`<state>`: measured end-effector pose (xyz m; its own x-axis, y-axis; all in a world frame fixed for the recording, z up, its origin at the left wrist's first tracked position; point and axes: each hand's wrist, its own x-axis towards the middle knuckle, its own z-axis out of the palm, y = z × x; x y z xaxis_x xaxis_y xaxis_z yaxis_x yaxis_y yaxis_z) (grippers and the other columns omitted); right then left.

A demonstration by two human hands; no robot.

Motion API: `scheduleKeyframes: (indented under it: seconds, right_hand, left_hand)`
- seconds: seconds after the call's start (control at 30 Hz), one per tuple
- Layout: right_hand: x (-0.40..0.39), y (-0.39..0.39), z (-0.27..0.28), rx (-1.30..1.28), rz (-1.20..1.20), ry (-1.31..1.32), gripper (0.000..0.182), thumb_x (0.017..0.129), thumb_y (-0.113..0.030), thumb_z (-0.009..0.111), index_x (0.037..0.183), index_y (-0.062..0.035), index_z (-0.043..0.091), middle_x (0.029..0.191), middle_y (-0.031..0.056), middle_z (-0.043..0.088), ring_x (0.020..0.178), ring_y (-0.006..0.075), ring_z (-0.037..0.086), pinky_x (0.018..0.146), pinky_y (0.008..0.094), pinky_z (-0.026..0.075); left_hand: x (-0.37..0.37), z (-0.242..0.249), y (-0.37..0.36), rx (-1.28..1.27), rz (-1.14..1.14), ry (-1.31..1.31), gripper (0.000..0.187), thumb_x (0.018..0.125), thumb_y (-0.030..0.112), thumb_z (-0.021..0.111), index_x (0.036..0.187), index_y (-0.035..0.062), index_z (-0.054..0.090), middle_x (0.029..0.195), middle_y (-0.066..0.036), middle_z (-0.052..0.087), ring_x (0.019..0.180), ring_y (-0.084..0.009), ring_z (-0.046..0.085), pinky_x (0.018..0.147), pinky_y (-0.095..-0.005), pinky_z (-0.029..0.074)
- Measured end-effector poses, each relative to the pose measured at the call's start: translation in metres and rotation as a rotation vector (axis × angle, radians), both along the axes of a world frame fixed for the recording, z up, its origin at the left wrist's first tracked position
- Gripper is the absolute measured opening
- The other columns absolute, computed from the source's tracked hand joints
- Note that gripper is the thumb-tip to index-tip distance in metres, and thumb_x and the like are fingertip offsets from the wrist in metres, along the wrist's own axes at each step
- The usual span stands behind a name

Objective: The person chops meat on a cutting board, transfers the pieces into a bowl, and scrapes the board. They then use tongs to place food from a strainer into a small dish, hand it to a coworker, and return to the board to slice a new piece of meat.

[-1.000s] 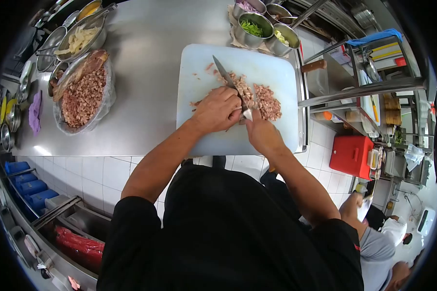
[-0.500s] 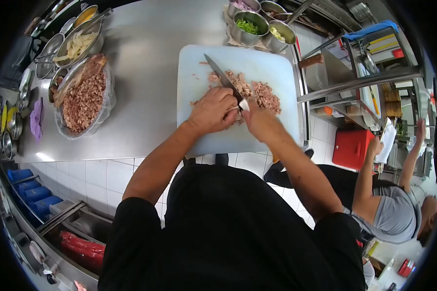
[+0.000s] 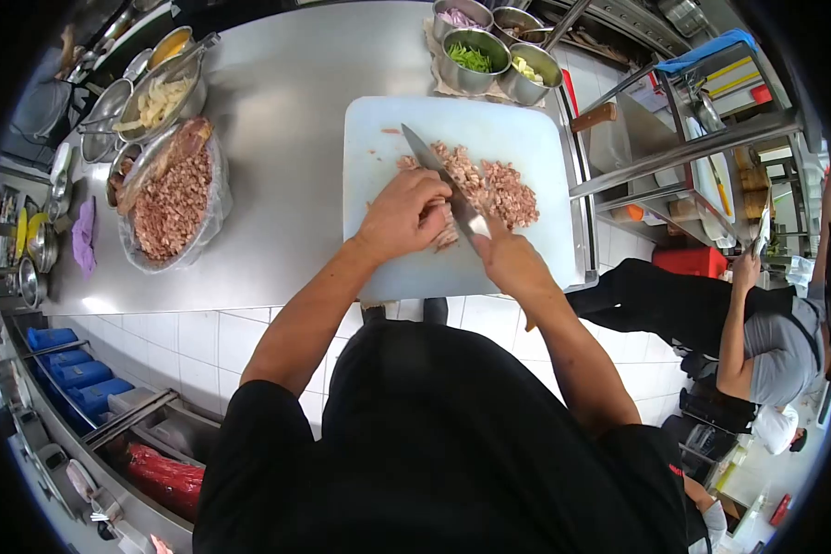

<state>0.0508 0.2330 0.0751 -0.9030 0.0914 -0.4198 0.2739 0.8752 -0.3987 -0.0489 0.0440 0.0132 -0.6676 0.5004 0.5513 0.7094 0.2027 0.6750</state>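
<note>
My right hand (image 3: 512, 263) is closed on a large kitchen knife (image 3: 440, 175), whose blade points away from me across the white cutting board (image 3: 369, 138). Beside the blade, my left hand (image 3: 404, 212) has its fingers curled on a strip of pale pink meat (image 3: 447, 233). To the right of the blade lie small diced pieces of meat (image 3: 510, 194), with a few more bits near the blade's tip.
A plastic-lined bowl of diced meat (image 3: 171, 208) stands at the left, near a purple cloth (image 3: 84, 236). Metal bowls (image 3: 472, 72) with chopped vegetables stand behind the board. A person in grey (image 3: 776, 355) is at the right, beside metal shelving.
The knife's handle end has moved right and toward me, away from my left hand, and more of the blade shows. The view has shifted slightly. The person at the right has changed position.
</note>
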Motion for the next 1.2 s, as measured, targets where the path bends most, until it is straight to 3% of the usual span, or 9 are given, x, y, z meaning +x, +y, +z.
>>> scheduleKeyframes:
  seconds: [0.13, 0.2, 0.3, 0.4, 0.5, 0.6, 0.7, 0.8, 1.2]
  right_hand:
    - [0.006, 0.023, 0.006, -0.019, -0.101, -0.078, 0.04, 0.102, -0.033, 0.045, 0.126, -0.0007, 0.048, 0.096, 0.032, 0.068, 0.096, 0.0494, 0.064, 0.086, 0.0564, 0.049]
    - [0.006, 0.03, 0.007, 0.008, -0.111, -0.063, 0.039, 0.103, -0.033, 0.045, 0.125, -0.0008, 0.049, 0.088, 0.0291, 0.069, 0.079, 0.0443, 0.068, 0.078, 0.053, 0.053]
    - [0.003, 0.036, 0.016, -0.021, -0.18, -0.088, 0.035, 0.103, -0.03, 0.046, 0.122, -0.0011, 0.05, 0.077, 0.0249, 0.069, 0.058, 0.0364, 0.068, 0.065, 0.0483, 0.056]
    - [0.004, 0.043, 0.014, 0.009, -0.157, -0.009, 0.034, 0.102, -0.029, 0.048, 0.121, -0.0013, 0.049, 0.077, 0.0254, 0.069, 0.064, 0.0408, 0.068, 0.065, 0.0524, 0.054]
    - [0.01, 0.046, -0.008, 0.113, 0.026, 0.347, 0.033, 0.1, -0.028, 0.049, 0.12, -0.0007, 0.048, 0.076, 0.0263, 0.068, 0.068, 0.0454, 0.067, 0.066, 0.0549, 0.053]
    - [0.009, 0.02, 0.006, 0.018, -0.01, 0.357, 0.032, 0.099, -0.027, 0.05, 0.118, -0.0003, 0.048, 0.078, 0.0281, 0.067, 0.074, 0.0487, 0.066, 0.069, 0.0571, 0.052]
    - [0.009, 0.011, -0.012, 0.035, 0.06, 0.178, 0.03, 0.1, -0.027, 0.049, 0.114, -0.0011, 0.05, 0.083, 0.0287, 0.068, 0.079, 0.0477, 0.067, 0.074, 0.0573, 0.053]
    - [0.01, 0.022, -0.013, 0.047, 0.107, 0.166, 0.029, 0.1, -0.027, 0.049, 0.114, -0.0023, 0.05, 0.087, 0.0293, 0.068, 0.083, 0.0473, 0.068, 0.077, 0.0568, 0.053]
    - [0.003, 0.048, 0.001, 0.144, 0.038, 0.227, 0.029, 0.1, -0.028, 0.05, 0.115, -0.0034, 0.051, 0.081, 0.0259, 0.069, 0.078, 0.0435, 0.069, 0.07, 0.0551, 0.054]
  left_hand:
    - [-0.07, -0.002, -0.007, -0.126, 0.222, -0.018, 0.016, 0.091, 0.015, 0.06, 0.101, 0.005, 0.069, 0.112, -0.016, 0.065, 0.104, -0.0353, 0.059, 0.096, -0.0428, 0.046]
    - [-0.106, -0.008, -0.006, -0.356, 0.347, 0.146, 0.019, 0.093, 0.019, 0.058, 0.1, 0.0054, 0.07, 0.11, -0.017, 0.066, 0.103, -0.0355, 0.06, 0.097, -0.0439, 0.045]
    - [-0.119, -0.007, -0.004, -0.69, 0.178, 0.031, 0.027, 0.095, 0.027, 0.057, 0.104, 0.0058, 0.071, 0.109, -0.018, 0.067, 0.104, -0.0358, 0.059, 0.097, -0.0452, 0.045]
    - [-0.076, 0.007, -0.002, -0.711, 0.03, -0.065, 0.031, 0.096, 0.03, 0.054, 0.103, 0.0039, 0.07, 0.108, -0.018, 0.066, 0.105, -0.0368, 0.058, 0.096, -0.0454, 0.045]
    - [-0.036, 0.02, -0.015, -0.651, -0.013, -0.193, 0.037, 0.098, 0.033, 0.053, 0.105, 0.0019, 0.071, 0.116, -0.018, 0.065, 0.109, -0.0374, 0.057, 0.098, -0.0445, 0.044]
    - [-0.004, 0.011, -0.023, -0.498, 0.149, -0.135, 0.053, 0.095, 0.045, 0.057, 0.122, 0.0, 0.064, 0.128, -0.019, 0.059, 0.118, -0.0372, 0.053, 0.103, -0.0458, 0.04]
    - [0.031, 0.009, -0.017, -0.585, 0.291, 0.069, 0.073, 0.087, 0.052, 0.063, 0.139, 0.0015, 0.05, 0.134, -0.019, 0.052, 0.121, -0.0362, 0.048, 0.102, -0.0479, 0.036]
    - [0.056, 0.013, -0.006, -0.688, 0.361, 0.037, 0.092, 0.082, 0.057, 0.067, 0.148, 0.0006, 0.035, 0.14, -0.018, 0.045, 0.127, -0.0356, 0.042, 0.102, -0.0481, 0.033]
    - [0.026, 0.007, 0.022, -0.617, 0.292, 0.065, 0.09, 0.081, 0.055, 0.069, 0.147, 0.0009, 0.038, 0.139, -0.019, 0.049, 0.125, -0.0354, 0.047, 0.103, -0.0476, 0.036]
